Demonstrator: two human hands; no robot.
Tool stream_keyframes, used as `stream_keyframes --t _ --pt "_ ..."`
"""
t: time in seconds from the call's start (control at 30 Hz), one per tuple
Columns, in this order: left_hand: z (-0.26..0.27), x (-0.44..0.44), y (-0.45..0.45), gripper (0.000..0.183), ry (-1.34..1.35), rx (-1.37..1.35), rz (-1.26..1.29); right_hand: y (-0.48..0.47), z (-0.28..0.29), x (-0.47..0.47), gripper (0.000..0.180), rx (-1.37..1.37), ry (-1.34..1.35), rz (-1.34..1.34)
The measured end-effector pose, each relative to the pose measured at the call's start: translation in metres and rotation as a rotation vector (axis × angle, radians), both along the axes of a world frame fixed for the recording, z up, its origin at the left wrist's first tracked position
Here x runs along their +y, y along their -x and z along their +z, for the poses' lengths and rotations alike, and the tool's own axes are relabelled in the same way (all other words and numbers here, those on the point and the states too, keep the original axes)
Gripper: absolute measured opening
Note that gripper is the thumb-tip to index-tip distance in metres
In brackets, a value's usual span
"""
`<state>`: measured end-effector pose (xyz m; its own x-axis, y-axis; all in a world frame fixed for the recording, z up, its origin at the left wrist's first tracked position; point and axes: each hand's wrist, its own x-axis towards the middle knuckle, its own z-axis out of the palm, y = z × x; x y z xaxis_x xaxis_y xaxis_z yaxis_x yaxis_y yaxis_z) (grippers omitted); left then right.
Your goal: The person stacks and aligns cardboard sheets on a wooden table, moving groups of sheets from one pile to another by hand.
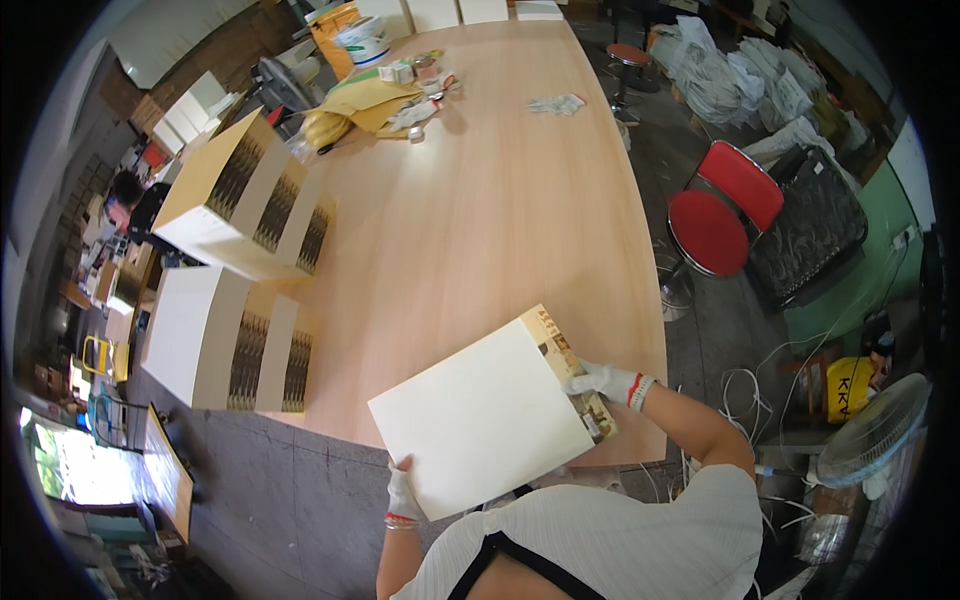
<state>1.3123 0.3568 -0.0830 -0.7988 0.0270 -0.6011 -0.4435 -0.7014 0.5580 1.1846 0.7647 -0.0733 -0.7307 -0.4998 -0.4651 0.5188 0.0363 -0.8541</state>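
Between my two hands is a stack of large white sheets or boards [480, 420], tilted on the table's near edge, with a printed, picture-bearing part [559, 345] showing along its right side. My left hand [403, 491], in a white glove with a bare thumb tip, grips the lower left edge. My right hand [600, 381], gloved in white with a red-trimmed cuff, lies on the printed part at the right edge; its fingers are partly hidden. At the table's left stand two tall stacks [247, 195] [225, 337] of alternating white and dark-printed bundles.
The wooden table [480, 187] carries a white glove [556, 104], yellow paper [367, 101], small jars and a white bucket [364, 41]. Right of it are a red chair [709, 232] and an electric fan [874, 431]. A person [139, 210] is beyond the left stacks.
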Motion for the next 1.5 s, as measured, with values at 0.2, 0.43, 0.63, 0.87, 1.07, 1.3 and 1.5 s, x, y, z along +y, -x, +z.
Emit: stream_keyframes --t 0.2,0.43,0.63,0.87,1.07,1.3,1.5 --pt "0.038 -0.040 -0.007 0.055 0.021 0.176 -0.109 -0.006 0.015 -0.046 0.081 0.090 -0.042 0.030" --pt "0.072 -0.076 0.009 0.055 0.499 0.524 -0.181 -0.050 0.054 -0.056 0.085 0.613 -0.163 -0.130" --pt "0.061 -0.110 0.055 0.046 1.210 0.947 -0.484 -0.052 0.084 -0.032 0.078 0.510 -0.367 0.067" --pt "0.041 -0.116 0.064 0.062 1.913 1.366 -0.714 -0.049 0.028 -0.019 0.076 0.733 -0.568 0.117" --pt "0.053 -0.102 0.074 0.069 1.587 1.062 -0.800 -0.045 0.091 -0.018 0.092 0.741 -0.456 0.148" --pt "0.055 -0.102 0.077 0.063 1.202 0.901 -0.777 -0.043 0.107 -0.024 0.086 0.939 -0.384 -0.032" --pt "0.073 -0.098 0.073 0.055 1.391 1.178 -0.525 -0.032 0.028 -0.016 0.073 1.199 -0.631 0.176"
